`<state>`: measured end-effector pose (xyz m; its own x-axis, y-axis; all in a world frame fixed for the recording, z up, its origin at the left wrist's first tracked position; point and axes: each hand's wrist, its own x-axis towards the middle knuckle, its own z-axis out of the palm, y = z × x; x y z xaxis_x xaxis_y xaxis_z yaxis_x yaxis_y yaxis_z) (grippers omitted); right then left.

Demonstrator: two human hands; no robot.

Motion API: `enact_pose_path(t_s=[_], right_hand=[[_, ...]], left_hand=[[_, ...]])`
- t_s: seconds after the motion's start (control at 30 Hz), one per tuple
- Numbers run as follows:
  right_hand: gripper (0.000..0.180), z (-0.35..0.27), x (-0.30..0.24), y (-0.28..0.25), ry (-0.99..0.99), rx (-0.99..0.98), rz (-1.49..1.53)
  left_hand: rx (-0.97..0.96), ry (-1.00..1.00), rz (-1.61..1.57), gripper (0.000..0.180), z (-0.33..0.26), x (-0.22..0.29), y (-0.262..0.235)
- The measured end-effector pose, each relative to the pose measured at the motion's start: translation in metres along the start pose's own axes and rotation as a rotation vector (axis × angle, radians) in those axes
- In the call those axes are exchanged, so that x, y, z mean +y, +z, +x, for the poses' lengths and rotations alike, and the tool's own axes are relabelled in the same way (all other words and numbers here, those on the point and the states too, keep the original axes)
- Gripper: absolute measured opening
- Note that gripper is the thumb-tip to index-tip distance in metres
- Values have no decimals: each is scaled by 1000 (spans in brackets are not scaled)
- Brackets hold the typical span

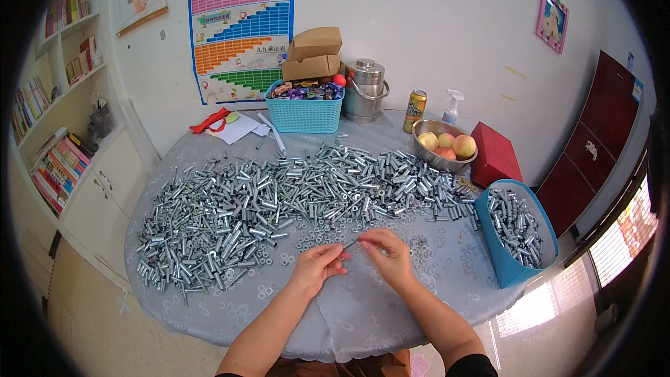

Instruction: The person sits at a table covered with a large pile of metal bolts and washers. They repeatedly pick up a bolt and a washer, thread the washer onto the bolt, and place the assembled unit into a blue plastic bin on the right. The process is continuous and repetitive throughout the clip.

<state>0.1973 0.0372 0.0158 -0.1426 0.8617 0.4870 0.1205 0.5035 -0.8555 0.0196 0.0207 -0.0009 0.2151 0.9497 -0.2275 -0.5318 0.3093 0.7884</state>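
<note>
My left hand [317, 267] and my right hand [387, 255] meet over the near part of a round table with a grey cloth [363, 314]. Between their fingertips they pinch one small metal bolt [349, 244]. Just beyond them lies a wide heap of silver metal sleeves and bolts [279, 202], with loose washers [314, 234] scattered along its near edge. To my right, a blue bin [513, 237] tilts at the table's edge and holds several of the same metal pieces.
At the back stand a teal basket of sweets [305, 108] with brown boxes on top, a steel pot [365, 91], a drink can [415, 112], a spray bottle [452, 106], a bowl of peaches [443, 145] and a red box [495, 153]. Bookshelves [59, 112] line the left wall.
</note>
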Motion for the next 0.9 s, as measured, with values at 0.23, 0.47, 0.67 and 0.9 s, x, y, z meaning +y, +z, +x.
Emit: enact_pose_path(t_s=[0.23,0.47,0.67,0.9], right_hand=[[15,2,1,-4,220,68,200],[16,1,5,-6,212,-47,92],[12,1,5,-9,247,-47,107],[13,0,7,-11,239,-32,124]], left_hand=[[-47,-13,-4,25,-3,2,2],[-54,1,74,25,-3,2,3],[-51,61,101,26,-6,4,10],[5,115,203,22,-5,2,11]])
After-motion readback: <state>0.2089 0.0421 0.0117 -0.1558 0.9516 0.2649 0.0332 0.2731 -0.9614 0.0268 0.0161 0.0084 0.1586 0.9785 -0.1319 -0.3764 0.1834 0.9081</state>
